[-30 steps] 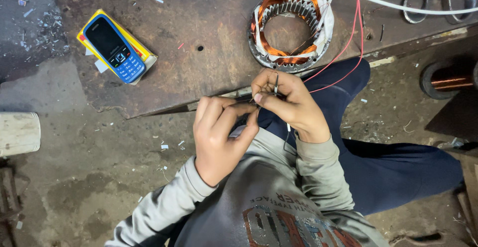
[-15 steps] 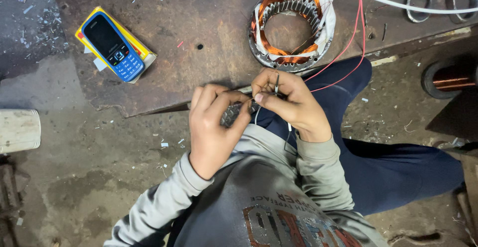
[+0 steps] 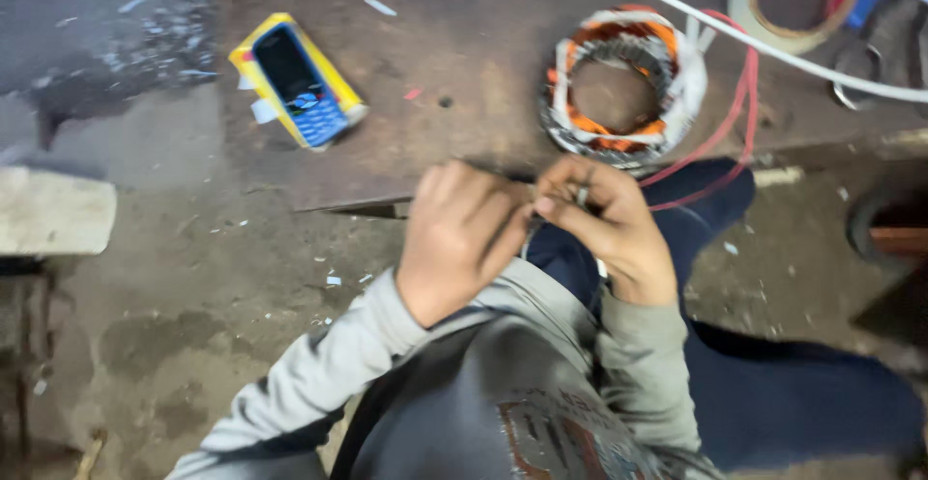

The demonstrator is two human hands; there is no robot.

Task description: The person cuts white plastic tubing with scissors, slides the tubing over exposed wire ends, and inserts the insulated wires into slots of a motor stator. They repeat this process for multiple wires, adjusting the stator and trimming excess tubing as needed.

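While the view is blurred, both hands show clearly enough: the left hand [image 3: 459, 243] and the right hand [image 3: 604, 224] are drawn together over the person's lap, knuckles almost touching, at the near edge of a dark board [image 3: 464, 74]. The left hand is curled into a loose fist, back to the camera. The right hand pinches its thumb and forefinger on a small thin piece [image 3: 582, 193] that stands up between the fingertips; what that piece is cannot be told, nor whether the left hand also grips it, since its fingers hide the spot.

Just beyond the right hand, on the board, lies a stator [image 3: 622, 88], a ring with orange and white windings. Red wires [image 3: 739, 132] loop from its right side down toward the hands, passing over the dark blue trouser leg [image 3: 773, 393]. A white cable [image 3: 773, 50] crosses the upper right corner above the stator.

Well to the left on the board rests a blue phone [image 3: 295, 79] on a yellow backing. A tape roll [image 3: 788, 1] sits at the top right, with scissors [image 3: 865, 64] near it, both soft in focus. Grey sleeves [image 3: 319, 383] run back from both wrists. A pale block [image 3: 53, 214] lies on the dirty floor at far left.
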